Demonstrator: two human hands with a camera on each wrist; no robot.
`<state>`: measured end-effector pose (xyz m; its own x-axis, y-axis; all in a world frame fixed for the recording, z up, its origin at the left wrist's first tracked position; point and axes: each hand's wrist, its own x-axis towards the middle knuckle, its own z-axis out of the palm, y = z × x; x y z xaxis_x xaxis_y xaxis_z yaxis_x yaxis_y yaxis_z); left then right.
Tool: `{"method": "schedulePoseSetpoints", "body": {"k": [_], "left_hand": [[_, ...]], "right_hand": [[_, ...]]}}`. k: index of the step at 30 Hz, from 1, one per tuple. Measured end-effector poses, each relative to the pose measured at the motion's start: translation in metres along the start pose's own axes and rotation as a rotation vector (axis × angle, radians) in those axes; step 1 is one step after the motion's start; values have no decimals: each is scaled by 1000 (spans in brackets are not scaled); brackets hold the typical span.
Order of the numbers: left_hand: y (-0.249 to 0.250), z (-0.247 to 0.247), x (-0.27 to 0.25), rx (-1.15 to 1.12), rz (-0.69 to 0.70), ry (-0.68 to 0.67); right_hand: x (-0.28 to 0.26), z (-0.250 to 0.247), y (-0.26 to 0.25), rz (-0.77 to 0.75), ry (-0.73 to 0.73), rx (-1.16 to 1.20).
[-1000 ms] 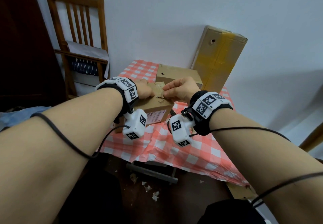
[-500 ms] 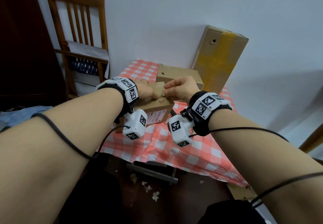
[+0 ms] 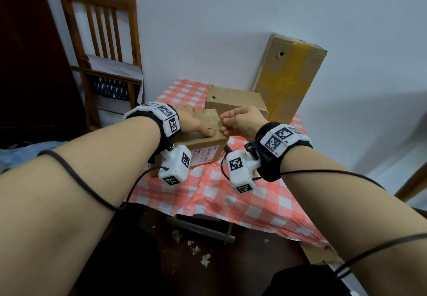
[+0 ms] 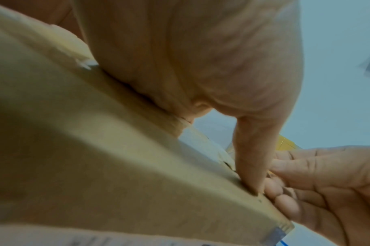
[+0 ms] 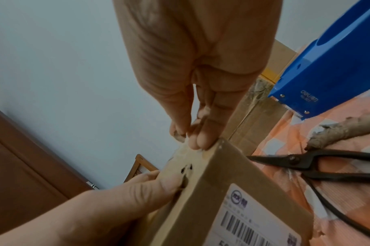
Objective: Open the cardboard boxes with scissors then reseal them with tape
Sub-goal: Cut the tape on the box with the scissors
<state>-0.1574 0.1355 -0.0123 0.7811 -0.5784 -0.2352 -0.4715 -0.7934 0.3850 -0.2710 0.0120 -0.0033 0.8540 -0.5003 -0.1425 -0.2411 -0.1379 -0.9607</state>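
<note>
A small cardboard box [image 3: 204, 144] with a shipping label stands on the checked tablecloth [image 3: 254, 203]. My left hand [image 3: 195, 122] lies on the box's top, its thumb [image 5: 156, 188] pressing down beside small holes in the lid. My right hand [image 3: 223, 124] pinches a strip of clear tape [image 5: 185, 146] at the box's top edge, between thumb and fingertips. In the left wrist view my palm [image 4: 201, 66] bears on the box [image 4: 116, 166]. Black scissors [image 5: 302, 164] lie on the cloth to the right, and a blue tape dispenser [image 5: 331, 63] stands behind them.
A second cardboard box [image 3: 233, 101] sits just behind the small one. A tall box [image 3: 288, 76] with yellow tape leans on the wall. A wooden chair [image 3: 104, 41] stands at the left. A crumpled tape wad [image 5: 337, 131] lies by the scissors. Scraps litter the floor.
Both hands stay on the small box. My left thumb has slid a little toward the near edge of the lid while my right hand keeps its pinch on the tape.
</note>
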Motion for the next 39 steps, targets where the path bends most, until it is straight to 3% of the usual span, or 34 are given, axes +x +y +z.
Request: {"method": "schedulePoseSetpoints", "body": {"k": [8, 17, 20, 39], "left_hand": [[-2, 2, 2, 26, 7, 12], [0, 2, 5, -14, 3, 37], [0, 0, 1, -11, 17, -15], [-5, -5, -4, -9, 52, -69]], "right_hand": [[-2, -2, 2, -51, -45, -83], [-1, 1, -2, -2, -17, -126], [-2, 2, -2, -16, -23, -149], [6, 15, -5, -233, 39, -409]]}}
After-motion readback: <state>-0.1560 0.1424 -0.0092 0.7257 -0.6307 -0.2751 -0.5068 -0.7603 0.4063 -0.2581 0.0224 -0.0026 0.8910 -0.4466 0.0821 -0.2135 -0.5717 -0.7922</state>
